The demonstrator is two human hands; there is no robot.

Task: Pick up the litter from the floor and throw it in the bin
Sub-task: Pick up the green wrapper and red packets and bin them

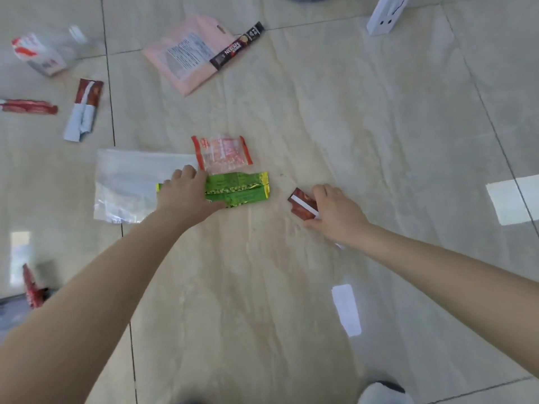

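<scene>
Litter lies scattered on a beige tiled floor. My left hand [189, 193] presses down on the left part of a green foil wrapper [248, 191], fingers curled onto it. A clear red-edged wrapper [223, 153] lies just beyond it, and a clear plastic bag [128, 185] to the left. My right hand [335, 211] is shut on a small dark red wrapper with a white stripe [302, 204], low over the floor. No bin is clearly in view.
Farther off lie a pink pouch [186, 56], a black coffee stick [237, 46], a red and silver wrapper [84, 109], a red stick [29, 106], a clear bottle [46, 52] and a red scrap [32, 287]. A white box [385, 14] stands at top right; a shoe [382, 393] at the bottom.
</scene>
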